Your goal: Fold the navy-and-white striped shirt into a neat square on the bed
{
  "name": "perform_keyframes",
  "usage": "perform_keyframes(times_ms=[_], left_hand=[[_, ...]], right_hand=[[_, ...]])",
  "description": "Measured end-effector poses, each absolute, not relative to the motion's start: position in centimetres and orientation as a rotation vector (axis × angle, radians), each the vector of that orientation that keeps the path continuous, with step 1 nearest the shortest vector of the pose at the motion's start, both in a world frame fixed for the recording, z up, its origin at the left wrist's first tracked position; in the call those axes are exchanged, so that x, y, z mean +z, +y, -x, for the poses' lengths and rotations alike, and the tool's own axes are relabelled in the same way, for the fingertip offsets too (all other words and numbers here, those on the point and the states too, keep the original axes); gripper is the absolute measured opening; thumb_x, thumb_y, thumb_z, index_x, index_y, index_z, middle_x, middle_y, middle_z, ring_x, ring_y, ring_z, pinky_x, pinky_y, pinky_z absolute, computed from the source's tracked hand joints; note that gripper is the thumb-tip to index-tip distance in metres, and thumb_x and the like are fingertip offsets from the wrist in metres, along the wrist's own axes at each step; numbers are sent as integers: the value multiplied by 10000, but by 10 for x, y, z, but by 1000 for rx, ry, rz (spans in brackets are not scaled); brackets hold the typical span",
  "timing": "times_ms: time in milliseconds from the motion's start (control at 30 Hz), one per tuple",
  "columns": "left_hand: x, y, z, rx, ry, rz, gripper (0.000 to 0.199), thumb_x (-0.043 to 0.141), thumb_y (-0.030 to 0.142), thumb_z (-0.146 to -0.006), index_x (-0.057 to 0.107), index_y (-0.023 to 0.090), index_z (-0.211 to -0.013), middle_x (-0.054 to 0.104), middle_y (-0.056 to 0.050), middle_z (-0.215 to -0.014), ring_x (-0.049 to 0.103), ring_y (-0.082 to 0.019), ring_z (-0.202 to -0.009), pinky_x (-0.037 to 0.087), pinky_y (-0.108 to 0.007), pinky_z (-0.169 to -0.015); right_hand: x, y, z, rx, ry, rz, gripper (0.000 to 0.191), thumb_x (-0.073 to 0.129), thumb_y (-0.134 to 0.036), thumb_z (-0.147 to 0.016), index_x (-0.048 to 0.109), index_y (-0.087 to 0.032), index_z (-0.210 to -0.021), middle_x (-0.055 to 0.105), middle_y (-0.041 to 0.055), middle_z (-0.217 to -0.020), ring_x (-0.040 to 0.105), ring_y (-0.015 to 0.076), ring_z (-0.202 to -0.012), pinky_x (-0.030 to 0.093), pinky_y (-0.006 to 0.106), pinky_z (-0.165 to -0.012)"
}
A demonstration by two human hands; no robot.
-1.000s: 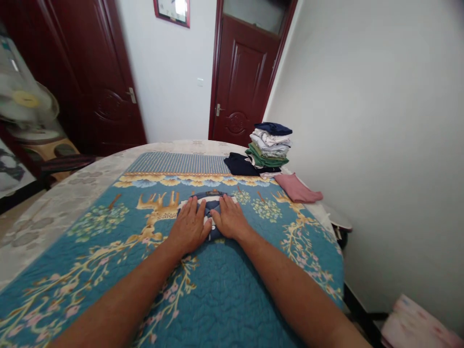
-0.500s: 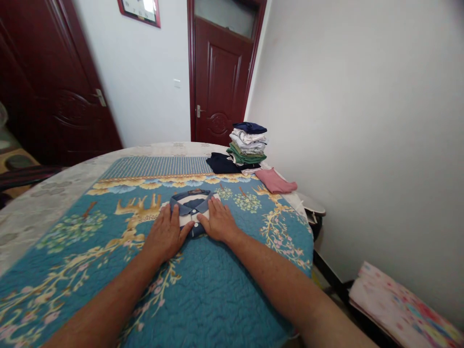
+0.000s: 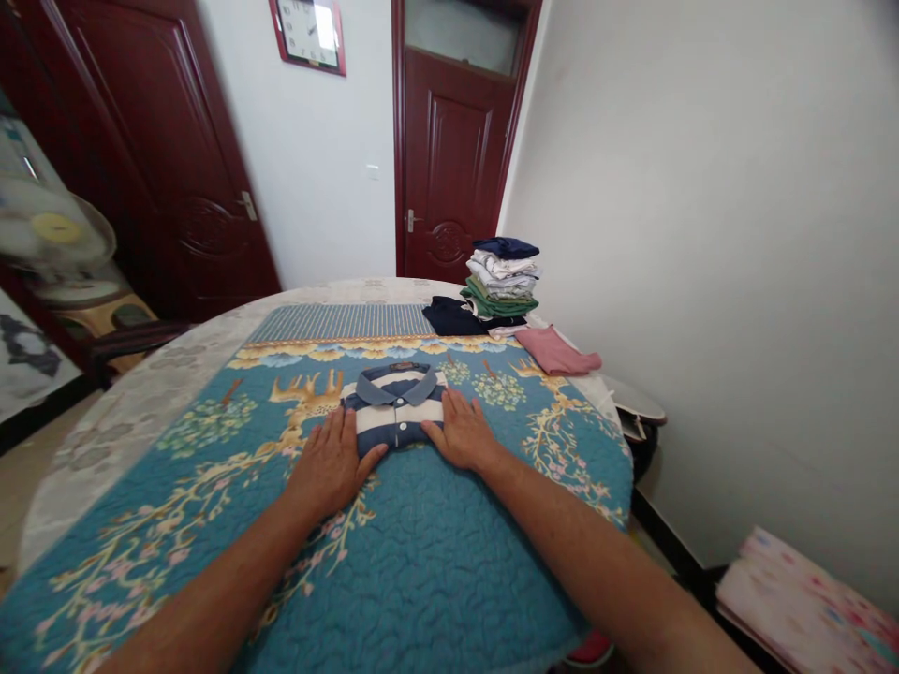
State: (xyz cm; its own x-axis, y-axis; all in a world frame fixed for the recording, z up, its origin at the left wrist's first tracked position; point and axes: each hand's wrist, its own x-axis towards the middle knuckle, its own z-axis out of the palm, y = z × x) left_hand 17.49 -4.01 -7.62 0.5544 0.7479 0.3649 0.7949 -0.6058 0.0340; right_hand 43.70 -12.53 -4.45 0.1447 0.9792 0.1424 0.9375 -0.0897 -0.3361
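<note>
A folded polo shirt (image 3: 397, 412) with blue and cream stripes lies flat, its grey-blue collar at the far end and its buttons facing up. My left hand (image 3: 333, 463) touches its left edge, fingers stretched out and thumb along the near edge. On the opposite side, my right hand (image 3: 464, 431) rests at the right edge, also with extended fingers. Neither hand grips the cloth. Underneath is a teal quilted cover (image 3: 421, 562) patterned with deer and blossoms.
A stack of folded clothes (image 3: 502, 281) stands at the far right of the table, beside a dark folded garment (image 3: 453, 316) and a pink one (image 3: 558, 351). A patterned pale tablecloth (image 3: 91, 435) shows at the left. The wall (image 3: 702, 234) rises close on the right.
Both hands have slid outward from the shirt's middle to its sides, uncovering more stripes. The camera view has turned slightly left.
</note>
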Motion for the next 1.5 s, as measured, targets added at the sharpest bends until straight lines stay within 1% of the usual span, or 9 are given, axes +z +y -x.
perform_keyframes(times_ms=[167, 300, 433, 567, 733, 1100, 1200, 1333, 1500], left_hand=[[-75, -48, -171, -536, -1354, 2592, 938, 354, 731, -974, 478, -34, -1503, 490, -339, -1562, 444, -461, -1491, 370, -588, -1206], [-67, -52, -168, -631, -1354, 2580, 858, 348, 655, -1020, 454, -38, -1515, 517, -333, -1535, 488, -424, -1458, 385, -561, -1205], [-56, -54, -167, -671, -1260, 2681, 651, 367, 549, -1063, 502, 145, -1555, 538, -220, -1553, 539, -354, -1414, 436, -526, -1172], [-52, -56, -169, -630, -1269, 2714, 582, 392, 531, -1064, 527, 282, -1572, 575, -171, -1515, 574, -352, -1362, 465, -535, -1132], [-54, -55, -169, -605, -1291, 2727, 583, 407, 537, -1059, 542, 290, -1569, 603, -169, -1475, 579, -349, -1355, 463, -525, -1129], [-58, -50, -166, -618, -1315, 2727, 566, 403, 553, -1060, 602, 291, -1521, 594, -176, -1484, 565, -362, -1382, 469, -542, -1134], [-58, -47, -163, -681, -1344, 2775, 582, 367, 544, -1073, 594, 244, -1517, 604, -165, -1487, 566, -342, -1389, 456, -534, -1161], [-60, -40, -160, -915, -1470, 2785, 622, 318, 516, -1083, 538, 122, -1510, 619, -175, -1488, 579, -297, -1384, 445, -484, -1198], [-61, -37, -160, -914, -1483, 2753, 605, 346, 509, -1076, 523, 131, -1514, 625, -174, -1488, 582, -301, -1390, 448, -499, -1199]], right_hand=[[-47, -134, -442, 167, -1830, 2123, 878, 396, -700, -1034, 329, -79, -1651, 301, 223, -1715, 227, 362, -1616, 107, 597, -1304], [-46, -138, -445, 163, -1812, 2093, 784, 389, -642, -1064, 341, -135, -1660, 340, 182, -1710, 261, 334, -1606, 126, 574, -1304], [-44, -136, -448, 154, -1780, 2081, 653, 331, -577, -1101, 369, -242, -1660, 360, 127, -1712, 315, 292, -1585, 194, 555, -1289], [-45, -129, -450, 126, -1791, 2106, 606, 319, -577, -1105, 485, -269, -1600, 422, 119, -1679, 338, 299, -1570, 191, 567, -1284], [-41, -116, -455, 139, -1782, 2112, 571, 287, -539, -1117, 523, -287, -1572, 492, 110, -1631, 385, 292, -1538, 221, 566, -1269], [-39, -58, -466, 247, -1690, 2255, 616, 361, -601, -1075, 435, -330, -1624, 380, 106, -1704, 302, 351, -1580, 168, 677, -1247], [-45, -51, -472, 203, -1643, 2236, 598, 399, -570, -1072, 493, -288, -1590, 431, 105, -1675, 329, 333, -1569, 168, 634, -1266], [-51, -53, -480, 107, -1594, 2132, 531, 440, -465, -1075, 561, -223, -1531, 553, 116, -1582, 468, 274, -1481, 239, 508, -1271], [-53, -60, -482, 93, -1642, 2026, 475, 428, -388, -1068, 652, -177, -1431, 639, 128, -1486, 563, 255, -1389, 334, 404, -1224]])
